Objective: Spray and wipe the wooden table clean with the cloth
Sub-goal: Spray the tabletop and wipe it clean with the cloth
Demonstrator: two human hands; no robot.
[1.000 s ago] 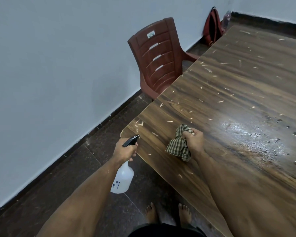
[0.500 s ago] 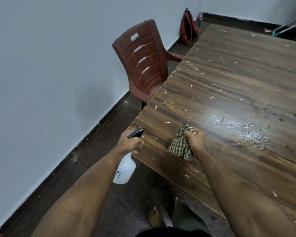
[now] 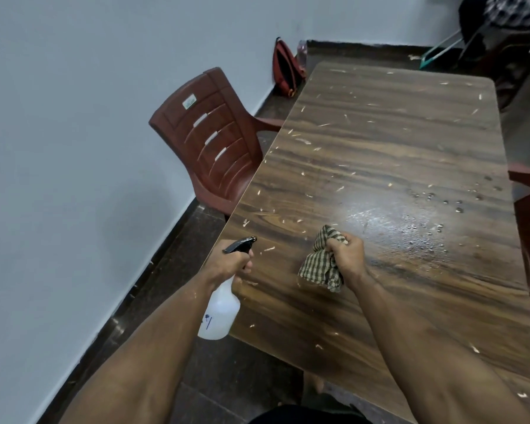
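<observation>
Since half a second ago the head camera has lifted, so the far end of the wooden table [image 3: 395, 142] and the dark clutter beyond it have come into sight; both hands keep roughly the same places at the near left corner, the spray nozzle now reaching just over the table edge.

In the head view, the left hand [image 3: 231, 264] is closed around the neck of the spray bottle [image 3: 219, 313], fingers wrapped at the trigger. Its black nozzle points out across the tabletop, while the translucent white body hangs below the hand, off the table's left edge; how much liquid it holds cannot be told.

The right hand [image 3: 348, 252] is clenched on a bunched checked cloth [image 3: 320, 264]. The cloth's loose lower folds touch the wood near the corner; the hand sits on top of it.

Just beyond the cloth lies a wet, shiny patch [image 3: 389, 221] with beads of water scattered toward the right edge. Pale flecks [image 3: 303, 140] are strewn over most of the dry surface.

A brown plastic chair [image 3: 214, 139] stands against the table's left side, and a red bag [image 3: 285, 67] leans on the wall behind it.
</observation>
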